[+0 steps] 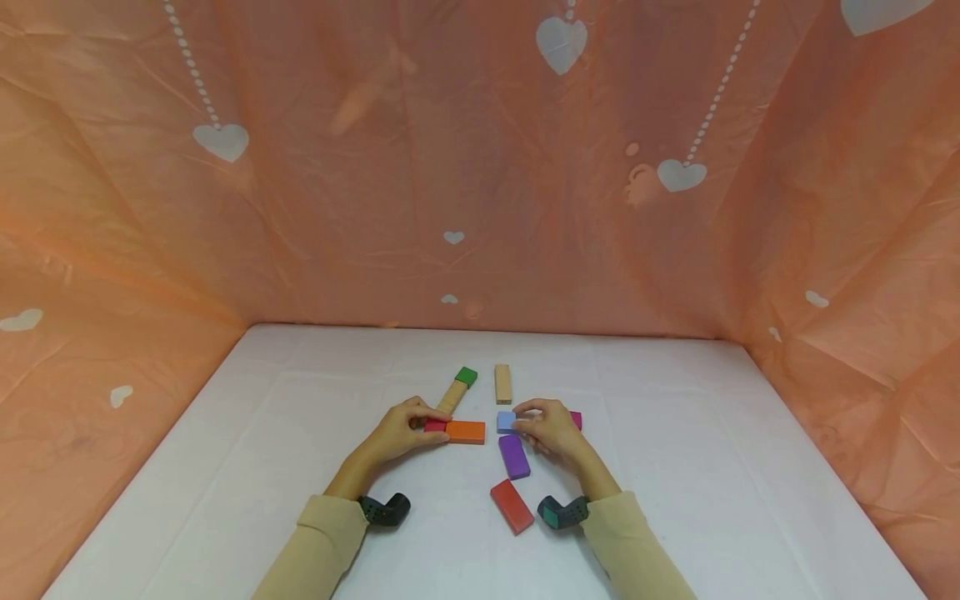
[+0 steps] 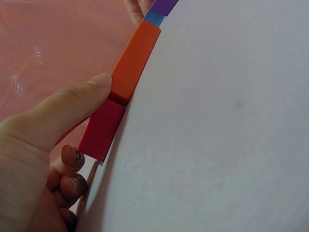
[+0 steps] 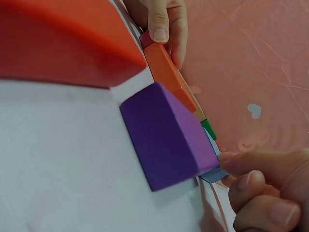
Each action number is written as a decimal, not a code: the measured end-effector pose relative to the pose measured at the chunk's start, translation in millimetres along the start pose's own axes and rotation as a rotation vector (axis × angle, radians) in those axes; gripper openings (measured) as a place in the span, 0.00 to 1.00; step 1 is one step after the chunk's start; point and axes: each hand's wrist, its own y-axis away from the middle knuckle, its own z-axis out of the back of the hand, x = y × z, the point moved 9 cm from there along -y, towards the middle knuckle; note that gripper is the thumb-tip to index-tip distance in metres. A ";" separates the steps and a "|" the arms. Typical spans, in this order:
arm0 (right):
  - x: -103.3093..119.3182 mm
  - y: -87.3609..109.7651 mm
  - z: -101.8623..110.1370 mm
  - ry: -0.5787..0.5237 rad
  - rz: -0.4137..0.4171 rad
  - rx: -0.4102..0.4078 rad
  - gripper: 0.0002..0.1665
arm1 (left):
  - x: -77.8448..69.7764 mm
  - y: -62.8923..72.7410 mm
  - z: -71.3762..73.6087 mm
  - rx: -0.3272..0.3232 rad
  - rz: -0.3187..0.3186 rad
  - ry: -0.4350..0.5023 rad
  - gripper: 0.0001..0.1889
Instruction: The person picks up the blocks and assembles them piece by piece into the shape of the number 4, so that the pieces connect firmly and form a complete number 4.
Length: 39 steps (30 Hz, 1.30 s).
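Observation:
In the head view my left hand point(image 1: 401, 431) grips at the seam where a crimson block point(image 1: 434, 425) meets an orange block point(image 1: 467, 432) end to end, thumb on the near side. The left wrist view shows that thumb beside the orange block point(image 2: 136, 60), with the crimson block point(image 2: 101, 130) below it. My right hand point(image 1: 552, 429) pinches the right end of a light blue block point(image 1: 506, 422), a small gap right of the orange one. Just nearer lies a purple block point(image 1: 514, 456); in the right wrist view the purple block point(image 3: 159, 140) partly hides the blue one.
Beyond the left hand, a plain wooden block point(image 1: 452, 397) touches a green block point(image 1: 467, 377) in a slanting line. Another wooden block point(image 1: 503, 384) lies farther back. A magenta block point(image 1: 576, 420) shows behind the right hand. Nearest is a red block point(image 1: 512, 507) on the white table point(image 1: 675, 467).

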 end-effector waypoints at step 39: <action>-1.2 0.9 -13.6 -0.016 -0.024 0.086 0.17 | 4.1 -0.3 -1.5 0.005 0.026 -0.008 0.15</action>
